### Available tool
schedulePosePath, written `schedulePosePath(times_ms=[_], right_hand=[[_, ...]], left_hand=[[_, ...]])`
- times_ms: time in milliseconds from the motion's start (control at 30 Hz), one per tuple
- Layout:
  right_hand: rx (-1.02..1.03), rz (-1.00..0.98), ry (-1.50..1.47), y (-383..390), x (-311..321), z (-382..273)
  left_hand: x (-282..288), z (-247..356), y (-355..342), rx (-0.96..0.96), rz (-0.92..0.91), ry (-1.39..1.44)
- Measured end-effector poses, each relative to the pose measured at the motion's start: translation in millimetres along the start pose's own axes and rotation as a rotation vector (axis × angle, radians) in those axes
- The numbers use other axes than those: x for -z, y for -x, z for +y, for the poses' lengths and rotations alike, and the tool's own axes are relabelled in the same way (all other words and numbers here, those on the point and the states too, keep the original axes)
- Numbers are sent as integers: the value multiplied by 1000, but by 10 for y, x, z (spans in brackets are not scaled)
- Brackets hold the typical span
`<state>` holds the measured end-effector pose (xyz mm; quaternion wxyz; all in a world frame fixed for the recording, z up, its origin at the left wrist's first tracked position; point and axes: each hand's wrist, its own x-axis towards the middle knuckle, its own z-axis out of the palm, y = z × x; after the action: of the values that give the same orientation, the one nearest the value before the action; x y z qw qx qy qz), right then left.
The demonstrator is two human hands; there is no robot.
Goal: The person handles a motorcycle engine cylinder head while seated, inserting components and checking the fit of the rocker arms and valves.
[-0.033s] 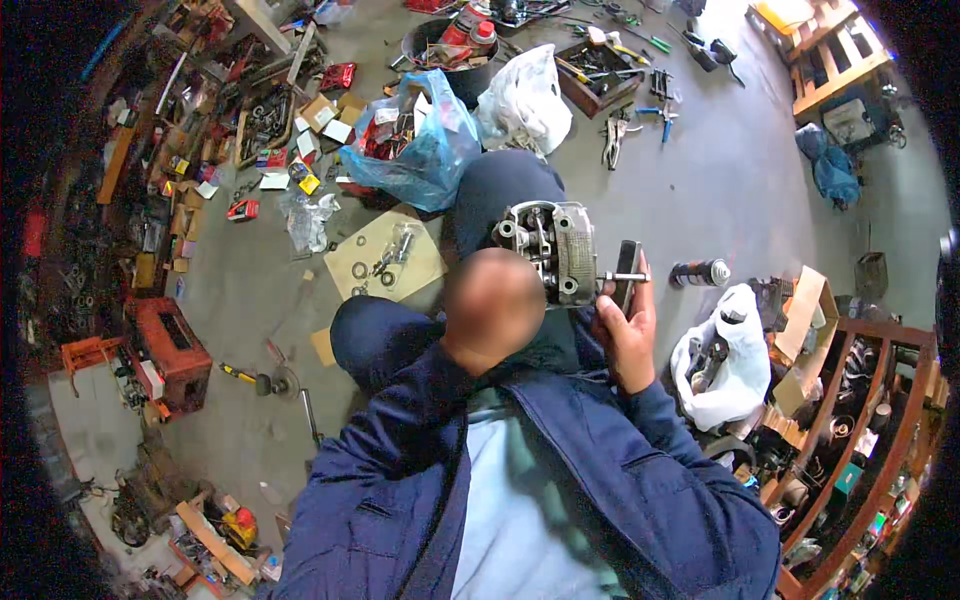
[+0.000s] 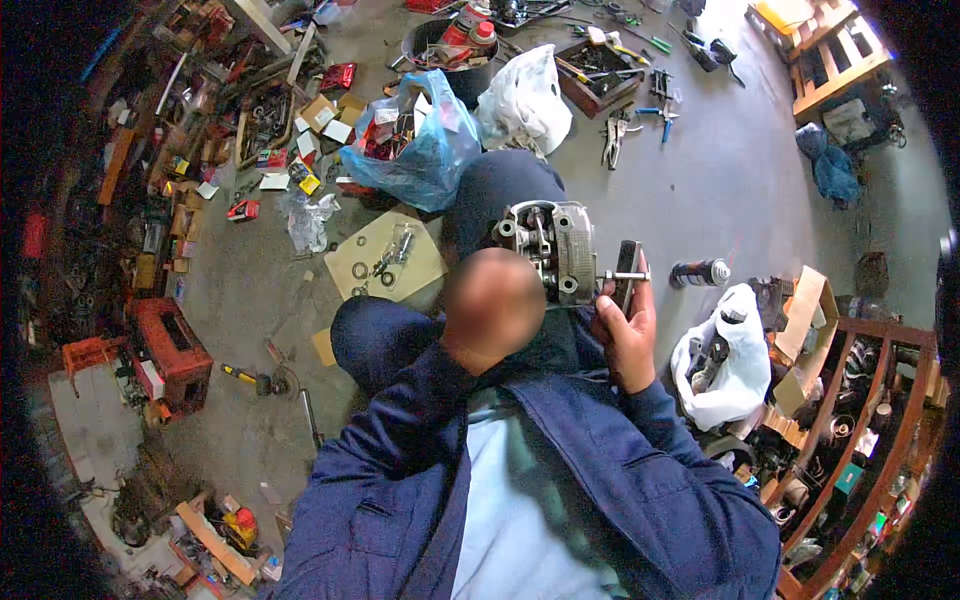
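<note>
Beside the left hand [image 2: 495,308], grip blurred, the boxy silver metal casting [image 2: 573,250] looks heavy, best edge-held; right hand [image 2: 631,335] clasps flat dark bar [image 2: 626,260].

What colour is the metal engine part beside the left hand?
Engine part: silvery grey, best seen in the head view.

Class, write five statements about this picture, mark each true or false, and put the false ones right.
1. The right hand holds a dark bar. True.
2. The spray can is left of the right hand. False: the spray can is to its right.
3. A metal engine part is next to the blurred left hand. True.
4. The blue bag hangs on a wall. False: the blue bag sits on the floor.
5. Small parts lie on a pale yellow sheet. True.
</note>
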<state>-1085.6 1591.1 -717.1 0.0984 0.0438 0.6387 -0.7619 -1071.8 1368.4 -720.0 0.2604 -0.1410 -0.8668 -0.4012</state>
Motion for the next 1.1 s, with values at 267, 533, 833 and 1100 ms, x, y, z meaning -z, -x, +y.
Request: schedulePosePath(times_ms=[267,533,833,1100], right_hand=[[5,9,-32,-16,59,-61],[20,111,-236,-46,261,-35],[113,134,-27,4,326,25],[53,180,51,35,428,83]], left_hand=[[-1,8,-39,59,-2,9],[17,19,-49,44,8,13],[31,9,-56,33,17,32],[24,-68,26,26,31,68]])
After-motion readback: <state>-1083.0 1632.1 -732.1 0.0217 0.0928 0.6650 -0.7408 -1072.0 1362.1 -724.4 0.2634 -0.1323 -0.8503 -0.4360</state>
